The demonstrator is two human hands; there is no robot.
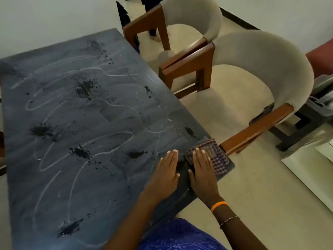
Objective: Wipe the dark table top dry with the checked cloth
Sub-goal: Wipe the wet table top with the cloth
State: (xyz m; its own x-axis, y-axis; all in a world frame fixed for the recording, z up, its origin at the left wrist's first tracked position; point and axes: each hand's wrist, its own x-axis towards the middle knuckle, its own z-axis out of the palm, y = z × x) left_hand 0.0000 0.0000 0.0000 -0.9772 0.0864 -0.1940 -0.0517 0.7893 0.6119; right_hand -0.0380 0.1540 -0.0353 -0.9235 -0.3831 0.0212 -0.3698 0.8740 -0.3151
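Pressing flat with straight fingers, our right hand (202, 173) lies on the checked cloth (214, 156), which sits folded at the near right corner of the dark surface (75, 112), its far edge almost at the rim. The cloth shows small purple and pale checks; our fingers cover its left part, so its full outline is hard to make out. Our left hand (166, 170) rests just beside it, palm down and fingers straight on the bare top, grasping nothing. The surface is slate grey, marked with pale looping streaks and scattered black splashes; whether these are wet we cannot tell. Its left edge and near end are cut off by the frame. An orange band (219, 206) circles our right wrist. Two cushioned chairs (252, 82) with wooden arms stand beside the surface on the right.
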